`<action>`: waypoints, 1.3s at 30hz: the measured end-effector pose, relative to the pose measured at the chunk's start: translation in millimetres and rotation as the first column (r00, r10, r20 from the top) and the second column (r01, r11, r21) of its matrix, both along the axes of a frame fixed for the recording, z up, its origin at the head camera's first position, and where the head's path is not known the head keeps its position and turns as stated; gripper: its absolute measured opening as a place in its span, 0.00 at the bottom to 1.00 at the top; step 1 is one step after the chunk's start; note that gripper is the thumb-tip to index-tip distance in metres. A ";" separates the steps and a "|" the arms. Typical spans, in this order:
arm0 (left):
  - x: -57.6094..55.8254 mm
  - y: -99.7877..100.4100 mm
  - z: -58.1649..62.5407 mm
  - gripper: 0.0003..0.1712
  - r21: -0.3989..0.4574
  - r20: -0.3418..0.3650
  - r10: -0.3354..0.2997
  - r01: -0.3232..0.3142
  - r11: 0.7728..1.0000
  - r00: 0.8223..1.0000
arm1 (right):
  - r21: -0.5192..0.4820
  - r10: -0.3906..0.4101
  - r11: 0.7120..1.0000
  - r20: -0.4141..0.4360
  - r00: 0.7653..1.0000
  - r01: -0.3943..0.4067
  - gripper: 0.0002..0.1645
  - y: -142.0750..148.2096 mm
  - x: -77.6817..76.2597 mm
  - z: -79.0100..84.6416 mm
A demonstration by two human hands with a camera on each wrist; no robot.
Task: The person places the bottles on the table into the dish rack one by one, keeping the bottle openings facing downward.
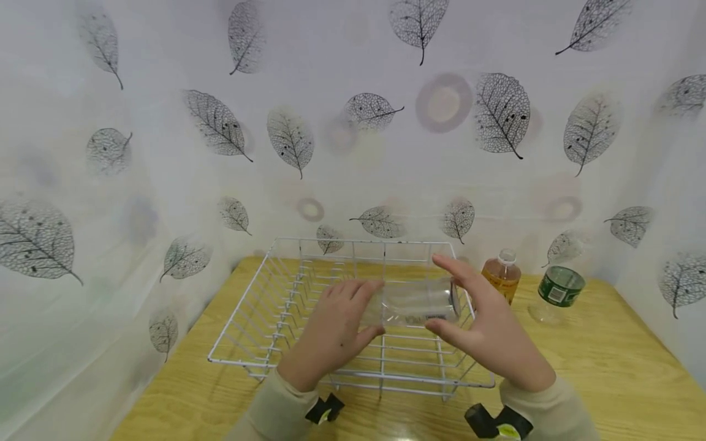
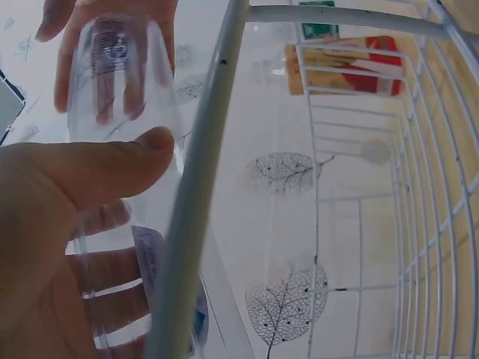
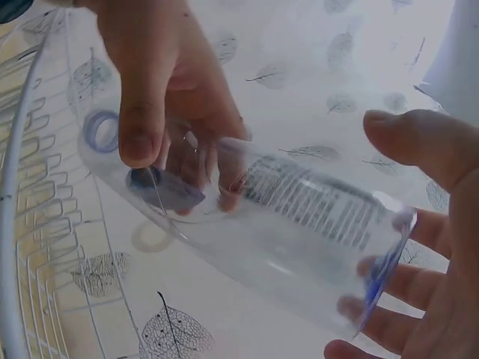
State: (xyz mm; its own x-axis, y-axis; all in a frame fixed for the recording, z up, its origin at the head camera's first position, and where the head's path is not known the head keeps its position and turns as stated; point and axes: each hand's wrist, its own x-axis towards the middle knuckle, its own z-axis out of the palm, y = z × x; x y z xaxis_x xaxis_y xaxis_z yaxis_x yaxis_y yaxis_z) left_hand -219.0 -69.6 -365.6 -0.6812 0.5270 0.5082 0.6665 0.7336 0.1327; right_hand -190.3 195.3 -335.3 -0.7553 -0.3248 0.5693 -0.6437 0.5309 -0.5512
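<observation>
In the head view, two hands hold one clear bottle [image 1: 413, 301] on its side above one white wire basket [image 1: 237, 362]; the left hand [image 1: 333, 324] is at one end, the right hand [image 1: 491, 334] at the other, its thumb and forefinger spread wide. Right of the basket stand two more containers on one wooden table [image 1: 612, 361]: one orange bottle [image 1: 501, 275] and one clear container with a green label [image 1: 561, 288]. Two sleeves [image 1: 278, 407] show, and one pale sheet [image 1: 342, 55] printed with many leaves hangs behind. In the left wrist view, one thumb lies across the clear bottle with the left fingers behind it, pinching it between; one basket rail crosses the foreground. In the right wrist view, the left hand grips near the bottle's neck, while the right thumb stands off it and the right fingers reach, apart, behind the base; how firmly they press I cannot tell.
</observation>
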 end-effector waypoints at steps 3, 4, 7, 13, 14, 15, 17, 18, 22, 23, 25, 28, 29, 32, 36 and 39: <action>-1.1 0.5 -1.0 0.46 0.058 0.034 -0.026 0.024 0.998 0.999 | -0.109 0.086 0.991 0.069 0.994 -0.078 0.56 4.5 -1.6 0.6; -1.4 0.9 -1.3 0.46 0.082 0.050 -0.040 0.036 0.996 0.998 | -0.150 0.123 0.983 0.092 0.988 -0.108 0.56 5.5 -2.1 0.7; -2.2 3.2 -1.6 0.47 0.160 0.117 -0.092 0.072 0.984 0.989 | -0.263 0.215 0.949 0.147 0.965 -0.172 0.56 7.0 -4.0 0.6; -1.0 7.5 -0.9 0.45 0.389 0.382 -0.262 0.103 0.915 0.886 | -0.506 0.413 0.817 0.178 0.893 -0.277 0.53 2.0 -6.8 -3.4; -1.1 8.2 -1.2 0.44 0.430 0.430 -0.296 0.094 0.898 0.853 | -0.537 0.441 0.792 0.172 0.881 -0.292 0.52 0.2 -7.3 -4.5; -1.1 8.9 -1.4 0.43 0.465 0.475 -0.325 0.080 0.882 0.818 | -0.559 0.460 0.773 0.168 0.872 -0.300 0.52 -1.8 -7.7 -5.5; -1.7 10.9 -2.7 0.40 0.535 0.550 -0.392 0.049 0.843 0.737 | -0.584 0.480 0.753 0.173 0.860 -0.303 0.51 -5.8 -8.4 -7.9; -2.1 12.1 -3.9 0.39 0.557 0.579 -0.416 0.031 0.830 0.702 | -0.593 0.485 0.749 0.184 0.855 -0.297 0.51 -7.5 -8.6 -9.1; -3.1 17.8 -9.6 0.39 0.615 0.644 -0.507 0.007 0.789 0.573 | -0.592 0.480 0.761 0.240 0.844 -0.265 0.51 -13.5 -9.3 -14.8; -3.2 19.3 -11.2 0.40 0.623 0.648 -0.527 0.015 0.782 0.550 | -0.593 0.481 0.763 0.254 0.839 -0.258 0.51 -15.1 -9.4 -16.2; -3.2 22.1 -14.3 0.40 0.639 0.654 -0.564 0.032 0.769 0.504 | -0.596 0.490 0.760 0.262 0.831 -0.260 0.51 -18.4 -10.1 -18.5; -2.7 25.9 -18.1 0.39 0.641 0.660 -0.583 0.048 0.766 0.475 | -0.592 0.489 0.764 0.275 0.828 -0.255 0.50 -23.5 -10.3 -20.1; -2.6 26.9 -18.8 0.38 0.636 0.661 -0.579 0.053 0.770 0.477 | -0.589 0.487 0.767 0.276 0.829 -0.254 0.50 -25.2 -10.5 -20.2; -1.7 29.2 -19.9 0.37 0.598 0.674 -0.541 0.059 0.799 0.503 | -0.569 0.450 0.790 0.286 0.846 -0.228 0.45 -28.6 -9.9 -19.4; 0.0 31.1 -20.1 0.37 0.567 0.675 -0.509 0.066 0.821 0.535 | -0.556 0.421 0.804 0.282 0.862 -0.211 0.41 -30.1 -8.9 -17.7; 1.1 31.5 -20.0 0.37 0.553 0.668 -0.490 0.067 0.831 0.561 | -0.552 0.412 0.808 0.280 0.867 -0.206 0.39 -29.8 -8.8 -16.7</action>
State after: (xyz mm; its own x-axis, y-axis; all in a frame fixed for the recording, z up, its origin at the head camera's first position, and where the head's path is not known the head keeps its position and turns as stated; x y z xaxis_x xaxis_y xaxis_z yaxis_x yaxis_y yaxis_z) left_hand -218.0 -38.2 -385.6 -0.7659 0.6366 0.0899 0.3135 0.2477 0.9167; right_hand -199.1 165.5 -352.0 -0.8462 -0.3339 0.4152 -0.4174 -0.0688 -0.9061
